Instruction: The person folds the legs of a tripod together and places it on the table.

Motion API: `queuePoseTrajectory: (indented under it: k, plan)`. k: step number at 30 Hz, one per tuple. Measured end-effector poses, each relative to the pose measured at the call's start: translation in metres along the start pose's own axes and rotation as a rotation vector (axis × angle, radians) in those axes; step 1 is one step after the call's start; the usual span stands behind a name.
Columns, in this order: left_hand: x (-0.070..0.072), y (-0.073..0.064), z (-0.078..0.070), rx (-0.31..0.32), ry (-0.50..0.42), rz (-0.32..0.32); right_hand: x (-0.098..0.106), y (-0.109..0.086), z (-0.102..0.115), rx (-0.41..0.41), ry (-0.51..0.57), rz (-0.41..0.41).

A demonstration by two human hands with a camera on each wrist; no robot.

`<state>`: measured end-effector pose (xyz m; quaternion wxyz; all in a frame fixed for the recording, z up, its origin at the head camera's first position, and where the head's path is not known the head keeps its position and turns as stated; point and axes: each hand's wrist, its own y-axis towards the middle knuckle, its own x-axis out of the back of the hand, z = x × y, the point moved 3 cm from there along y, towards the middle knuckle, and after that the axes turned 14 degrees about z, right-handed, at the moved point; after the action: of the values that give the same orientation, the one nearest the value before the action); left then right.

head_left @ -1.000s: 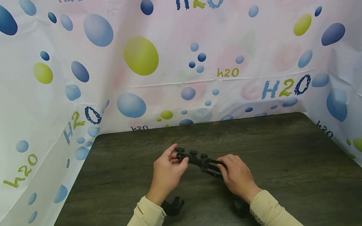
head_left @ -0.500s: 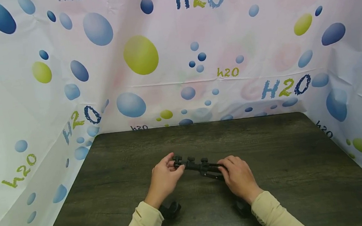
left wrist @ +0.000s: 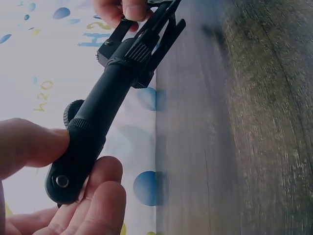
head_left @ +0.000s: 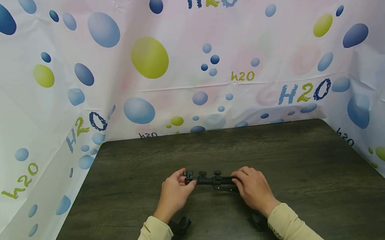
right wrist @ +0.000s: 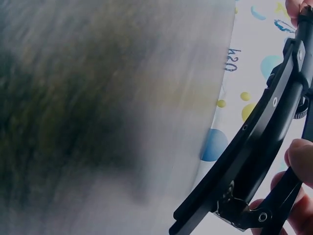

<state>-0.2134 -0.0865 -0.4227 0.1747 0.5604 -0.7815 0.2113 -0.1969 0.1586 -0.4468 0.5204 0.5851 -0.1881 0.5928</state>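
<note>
Both hands hold a black mini tripod (head_left: 205, 181) nearly level above the table, with its legs folded along the centre tube. At the left end, my left hand (head_left: 174, 194) pinches the head between thumb and fingers. Several knobs stick up along the tripod's top side. My right hand (head_left: 254, 188) grips the leg end, its fingers over the legs. The left wrist view shows the tube (left wrist: 100, 105) with a ribbed collar and a round knob at its side. From the right wrist, a hinged leg (right wrist: 276, 100) and metal braces are visible.
The dark wood-grain table (head_left: 130, 160) spreads out around the hands. A white curtain (head_left: 184, 39) with blue and green dots hangs behind it and at both sides. Dark wrist-camera mounts (head_left: 180, 226) show beneath the wrists.
The tripod's left end has come down from an upward tilt to nearly level, and my left hand has lowered with it. My right hand has barely moved and keeps its grip.
</note>
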Motion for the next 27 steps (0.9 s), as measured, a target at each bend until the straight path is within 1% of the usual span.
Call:
queuePoseTrajectory:
  k: [13, 27]
  plan:
    - [-0.0019, -0.0004, 0.0009, -0.010, -0.007, 0.019, -0.0018, -0.0003, -0.0019, 0.013, -0.013, 0.019]
    - [-0.0042, 0.0016, 0.0060, 0.014, 0.022, 0.022, -0.0032, -0.0003, -0.0021, 0.013, -0.016, 0.040]
